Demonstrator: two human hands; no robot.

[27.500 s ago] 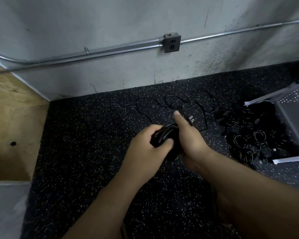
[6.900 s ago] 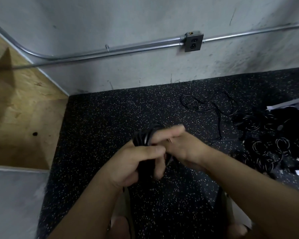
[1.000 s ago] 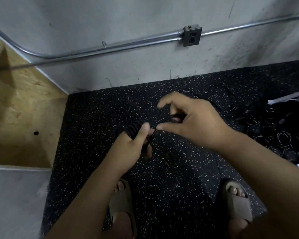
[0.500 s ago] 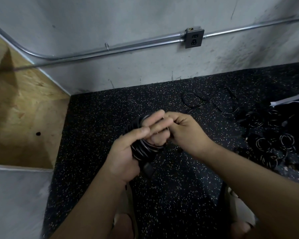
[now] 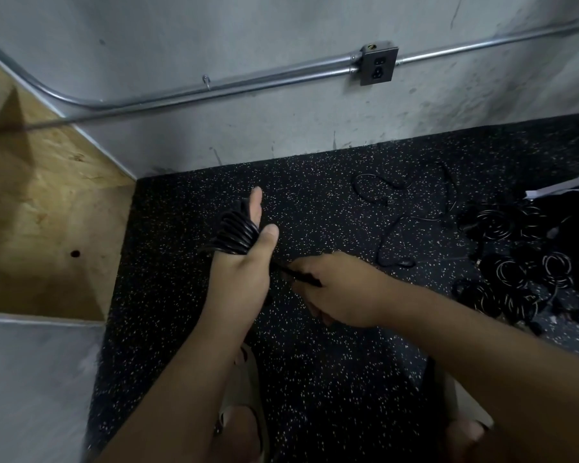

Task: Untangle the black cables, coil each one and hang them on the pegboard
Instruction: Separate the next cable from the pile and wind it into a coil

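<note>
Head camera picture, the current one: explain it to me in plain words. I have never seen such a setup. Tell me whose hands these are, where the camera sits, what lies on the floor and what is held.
There is no machine here. A person works with bare hands, and one wide camera worn on the head looks forward and down at them. The left hand is raised with its fingers straight, and a black cable coil is wound around them. The right hand pinches the cable's loose end, which leads toward the left hand. Below is a black speckled floor mat. Further off on it lies a loose cable, and to the right a heap of coiled cables. On the grey wall behind is a power outlet. A plywood board is at left. No pegboard can be made out.
</note>
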